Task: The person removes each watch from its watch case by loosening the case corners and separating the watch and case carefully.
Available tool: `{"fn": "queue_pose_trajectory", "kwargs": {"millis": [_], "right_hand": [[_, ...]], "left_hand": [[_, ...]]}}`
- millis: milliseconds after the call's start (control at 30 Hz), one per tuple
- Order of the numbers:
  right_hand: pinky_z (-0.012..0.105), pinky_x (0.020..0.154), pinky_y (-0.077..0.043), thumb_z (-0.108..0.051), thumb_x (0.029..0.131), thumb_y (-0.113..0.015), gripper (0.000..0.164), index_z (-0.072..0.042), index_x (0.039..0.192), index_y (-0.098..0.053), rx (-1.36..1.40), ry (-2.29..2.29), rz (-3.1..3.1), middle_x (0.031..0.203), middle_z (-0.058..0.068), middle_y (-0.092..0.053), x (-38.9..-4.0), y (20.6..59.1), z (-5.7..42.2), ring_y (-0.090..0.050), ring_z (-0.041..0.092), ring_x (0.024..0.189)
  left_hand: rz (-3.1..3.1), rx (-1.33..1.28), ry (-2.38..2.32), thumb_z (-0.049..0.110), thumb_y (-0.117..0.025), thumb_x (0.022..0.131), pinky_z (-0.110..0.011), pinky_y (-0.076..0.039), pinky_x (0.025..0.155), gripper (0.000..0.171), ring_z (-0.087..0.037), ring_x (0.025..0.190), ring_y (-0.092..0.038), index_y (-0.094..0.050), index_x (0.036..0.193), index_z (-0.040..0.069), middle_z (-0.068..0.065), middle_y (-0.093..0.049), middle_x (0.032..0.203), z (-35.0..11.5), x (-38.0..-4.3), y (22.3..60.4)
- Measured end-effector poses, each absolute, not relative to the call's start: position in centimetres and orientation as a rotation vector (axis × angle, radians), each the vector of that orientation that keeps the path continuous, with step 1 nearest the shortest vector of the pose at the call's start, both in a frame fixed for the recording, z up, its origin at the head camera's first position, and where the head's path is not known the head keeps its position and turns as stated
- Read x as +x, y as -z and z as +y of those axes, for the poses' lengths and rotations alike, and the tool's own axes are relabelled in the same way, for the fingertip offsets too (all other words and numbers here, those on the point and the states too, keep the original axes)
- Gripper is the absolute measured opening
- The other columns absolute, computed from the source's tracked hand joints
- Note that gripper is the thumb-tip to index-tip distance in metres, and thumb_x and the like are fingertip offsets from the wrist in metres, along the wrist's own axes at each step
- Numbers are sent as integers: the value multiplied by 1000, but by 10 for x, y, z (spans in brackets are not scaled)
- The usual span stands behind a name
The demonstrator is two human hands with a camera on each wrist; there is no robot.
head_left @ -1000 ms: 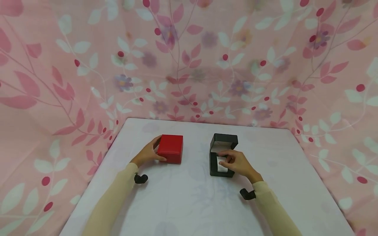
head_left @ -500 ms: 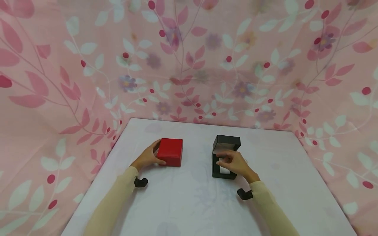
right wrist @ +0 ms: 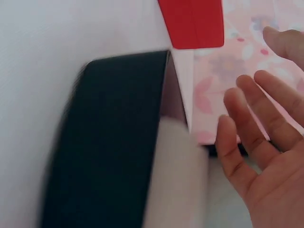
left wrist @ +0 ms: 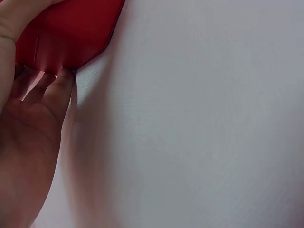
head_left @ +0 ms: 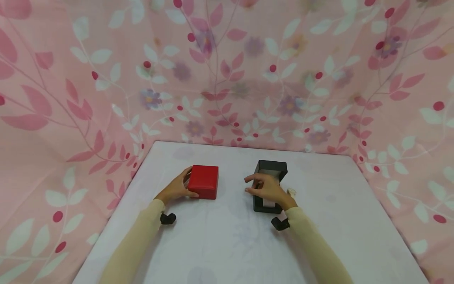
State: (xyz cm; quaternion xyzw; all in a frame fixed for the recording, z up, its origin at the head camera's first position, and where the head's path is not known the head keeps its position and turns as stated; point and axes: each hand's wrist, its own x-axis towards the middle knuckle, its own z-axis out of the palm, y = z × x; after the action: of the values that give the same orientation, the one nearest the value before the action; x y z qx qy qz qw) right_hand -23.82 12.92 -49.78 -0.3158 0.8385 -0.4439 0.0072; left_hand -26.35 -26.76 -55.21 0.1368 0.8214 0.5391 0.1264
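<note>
A red box with its lid down sits on the left of the white table. My left hand grips its left side, thumb at the front; in the left wrist view the fingertips touch the red box. On the right stands a black box, lid raised, with a pale cushion inside. Above it hovers my right hand, pointing left, thumb and fingers apart. In the right wrist view the right hand holds nothing, beside the pale cushion. It partly hides the box in the head view.
A small cream object shows at the right of the black box, too small to identify. White cloth covers the table. Pink floral curtains hang behind and on both sides. Black wrist mounts sit under both forearms.
My right hand has moved left and slightly up from the cushion, its fingers now reaching past the black box's left edge. The cream object has come into sight. The left hand stays on the red box.
</note>
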Motion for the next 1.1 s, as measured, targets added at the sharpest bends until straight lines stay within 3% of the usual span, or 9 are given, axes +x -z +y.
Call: {"fn": "queue_pose_trajectory", "kwargs": {"millis": [167,367,533,800,1100], "right_hand": [[30,71,-55,-39,83,-78,42,-21,119,-67,-970,1252,2609,112,-8,-67,-244,494,109,-65,17,91],[31,79,-55,-48,80,-77,64,-20,134,-56,-962,1149,2580,131,3,-59,-247,497,77,-59,21,113],[34,86,-53,-45,76,-82,87,-12,145,-43,-954,1162,2556,143,10,-49,-252,504,52,-51,25,125],[43,103,-43,-56,68,-83,107,-19,152,-30,-905,1099,2631,151,-3,-37,-259,514,24,-42,21,133],[48,107,-37,-51,65,-86,117,-12,155,-22,-785,1166,2645,153,3,-35,-267,523,6,-34,23,139]], "left_hand": [[2383,377,-1534,33,-93,62,-54,-27,112,120,-24,146,-19,-18,155,30,3,-25,157,-268,-263,552],[2366,372,-1560,33,-94,61,-54,-27,112,121,-25,146,-19,-18,155,29,2,-26,157,-270,-263,555],[2374,398,-1555,31,-93,62,-54,-26,112,119,-25,146,-20,-18,155,28,1,-27,157,-268,-264,556],[2378,392,-1535,31,-93,63,-52,-34,108,118,-25,143,-25,-19,154,30,2,-29,155,-265,-265,552],[2391,394,-1536,31,-93,62,-55,-33,108,119,-27,142,-27,-19,155,28,1,-28,155,-265,-263,552]]}}
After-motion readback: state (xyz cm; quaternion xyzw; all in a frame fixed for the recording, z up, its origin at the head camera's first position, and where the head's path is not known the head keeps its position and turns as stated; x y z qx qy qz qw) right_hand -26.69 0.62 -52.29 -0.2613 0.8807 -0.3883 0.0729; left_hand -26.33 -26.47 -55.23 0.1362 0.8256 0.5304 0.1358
